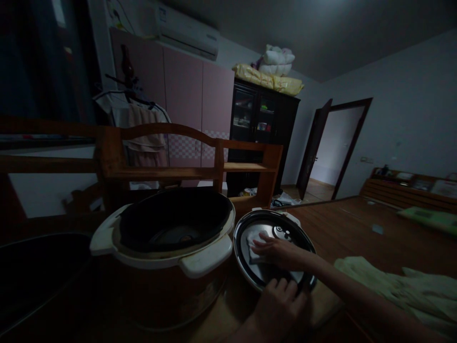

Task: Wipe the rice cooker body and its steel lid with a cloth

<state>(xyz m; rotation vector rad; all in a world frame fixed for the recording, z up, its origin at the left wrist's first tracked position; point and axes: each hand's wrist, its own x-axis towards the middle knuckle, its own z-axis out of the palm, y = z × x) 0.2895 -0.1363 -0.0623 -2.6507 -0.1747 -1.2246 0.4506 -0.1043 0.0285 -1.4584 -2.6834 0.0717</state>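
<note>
A round metal cooker lid (282, 228) lies upside down on the wooden table, just right of an open cooker pot (171, 228) with a dark inner bowl and white rim handles. My right hand (276, 250) presses a small white cloth (254, 238) flat against the lid's shiny inner face, fingers stretched over it. My left hand (282, 302) grips the lid's near rim, fingers curled over the edge.
A dark pan or bowl (35, 267) sits at the far left. A pale yellow cloth (392, 286) lies on the table at right. A wooden shelf rack (221, 166) stands behind the pot. Beyond are wardrobes, a dark cabinet and an open door.
</note>
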